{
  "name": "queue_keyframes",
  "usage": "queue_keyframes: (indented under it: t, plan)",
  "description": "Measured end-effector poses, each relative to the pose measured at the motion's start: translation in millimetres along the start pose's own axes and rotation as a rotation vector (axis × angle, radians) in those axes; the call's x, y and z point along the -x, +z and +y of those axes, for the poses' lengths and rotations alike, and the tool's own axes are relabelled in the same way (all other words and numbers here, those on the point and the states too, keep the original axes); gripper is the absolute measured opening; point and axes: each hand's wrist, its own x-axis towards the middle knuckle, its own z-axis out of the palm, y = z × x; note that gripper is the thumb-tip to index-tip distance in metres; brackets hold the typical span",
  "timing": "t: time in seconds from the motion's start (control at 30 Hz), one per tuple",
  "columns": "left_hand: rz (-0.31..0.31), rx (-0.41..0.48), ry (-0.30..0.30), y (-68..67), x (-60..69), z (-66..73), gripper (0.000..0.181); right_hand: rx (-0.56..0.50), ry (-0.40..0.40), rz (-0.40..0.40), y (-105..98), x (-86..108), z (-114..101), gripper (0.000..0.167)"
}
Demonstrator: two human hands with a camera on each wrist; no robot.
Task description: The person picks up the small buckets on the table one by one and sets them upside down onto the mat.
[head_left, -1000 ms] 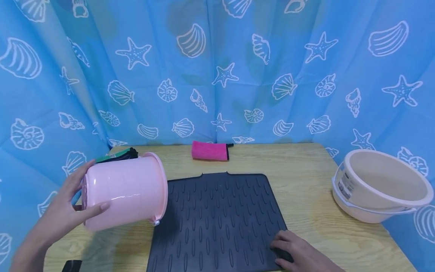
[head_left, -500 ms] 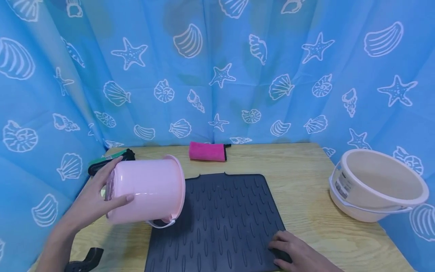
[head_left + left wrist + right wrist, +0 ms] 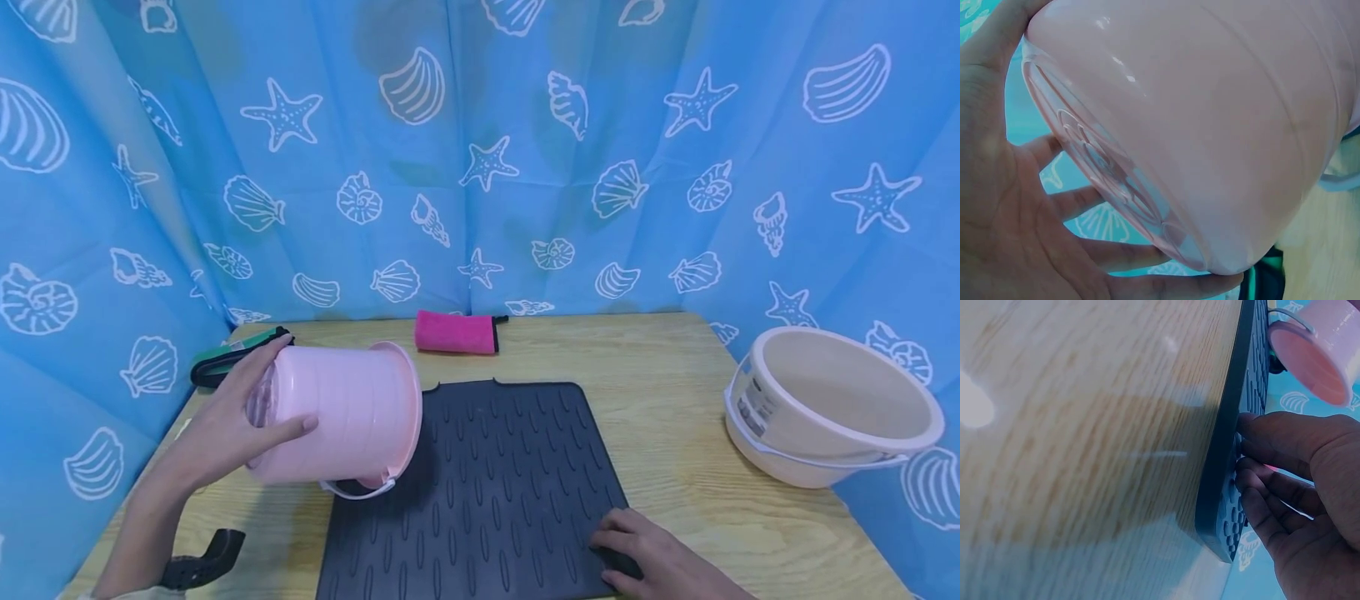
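Observation:
A pink bucket (image 3: 345, 412) is tipped on its side, mouth to the right, above the left part of a black ridged mat (image 3: 480, 467). My left hand (image 3: 225, 429) grips its base end, thumb on the near wall and fingers spread around the bottom rim; the left wrist view shows this hand (image 3: 1022, 206) close up. My right hand (image 3: 652, 554) rests at the mat's near right corner. In the right wrist view its bent fingertips touch the mat's face (image 3: 1232, 512). A small dark shape shows between thumb and fingers; I cannot tell what it is.
A beige basin (image 3: 817, 417) with a handle stands at the table's right side. A pink cloth (image 3: 456, 332) lies folded at the back. Something green and black (image 3: 217, 362) sits behind the left hand. A blue shell-print curtain (image 3: 480, 167) surrounds the wooden table (image 3: 675, 383).
My left hand has carried the tipped bucket to the right, over the mat's left edge. Its handle has swung down into view. My right hand has stayed at the mat's corner.

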Motion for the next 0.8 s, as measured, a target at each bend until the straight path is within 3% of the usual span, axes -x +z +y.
queue_keyframes:
  t: [0.4, 0.57, 0.8]
  plan:
    - [-0.034, -0.145, -0.050, -0.1, -9.0, 17.9, 0.109, -0.004, -0.015, 0.015, 1, 2.6, 2, 0.026]
    - [-0.045, -0.227, -0.042, 2.8, -14.1, 27.2, 0.109, 0.010, -0.023, 0.025, 2, 2.2, 2, 0.025]
    - [-0.052, -0.267, -0.023, 6.9, -22.3, 34.6, 0.110, 0.019, -0.026, 0.033, 2, 2.2, 1, 0.026]
